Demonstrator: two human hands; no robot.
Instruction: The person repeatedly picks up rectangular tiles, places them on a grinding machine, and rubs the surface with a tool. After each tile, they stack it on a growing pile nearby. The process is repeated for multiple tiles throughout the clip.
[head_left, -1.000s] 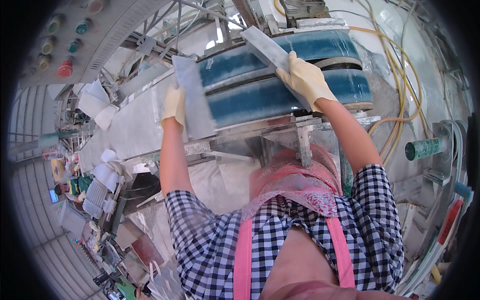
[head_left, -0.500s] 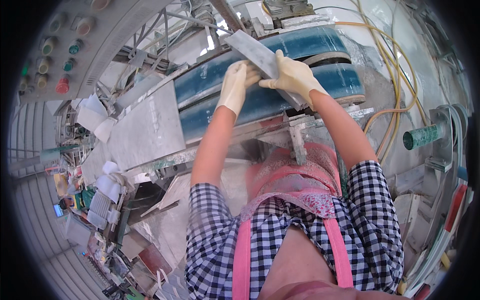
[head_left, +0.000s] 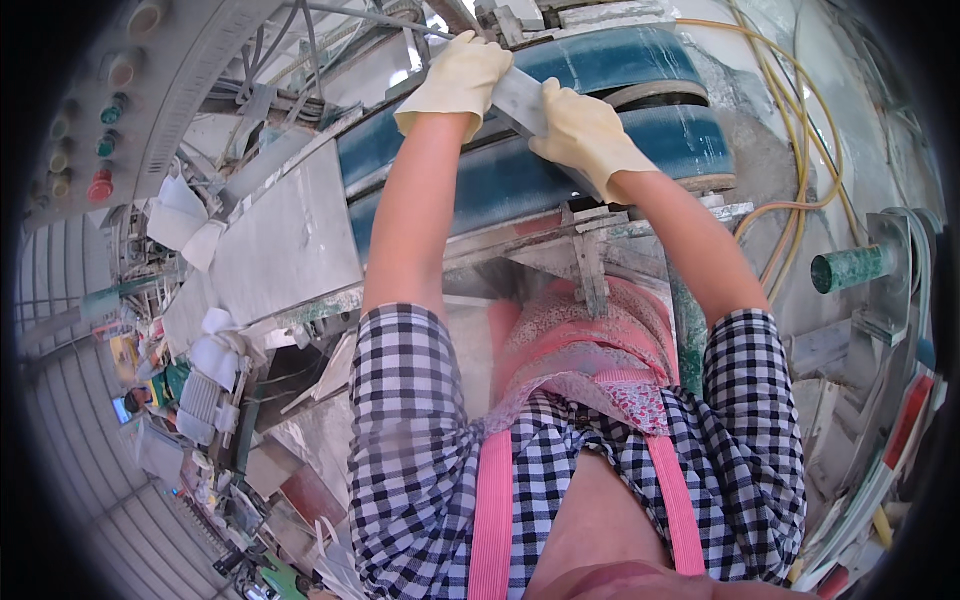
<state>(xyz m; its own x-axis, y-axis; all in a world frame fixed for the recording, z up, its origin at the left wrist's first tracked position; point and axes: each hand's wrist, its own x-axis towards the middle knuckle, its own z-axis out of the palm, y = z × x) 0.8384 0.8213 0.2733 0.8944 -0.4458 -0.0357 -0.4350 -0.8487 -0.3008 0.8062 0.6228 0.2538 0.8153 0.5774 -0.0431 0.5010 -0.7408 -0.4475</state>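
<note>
Gripping slab (head_left: pixel 519 98) by edges, bare belt (head_left: pixel 665 140) alongside

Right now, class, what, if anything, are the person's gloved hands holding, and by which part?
A long grey slab: the left hand grips its far end; the right hand grips its right side, nearer the body.

Gloves (head_left: pixel 592 140): matt, rubber-like, creased. Slab (head_left: pixel 519 99): smooth, dull, stone-like. Belts (head_left: pixel 660 140): glossy, wet-looking. Shirt (head_left: pixel 405 385): matt woven cloth. Straps (head_left: pixel 492 510): ribbed cloth. Hoses (head_left: pixel 803 150): smooth, plastic-looking.
</note>
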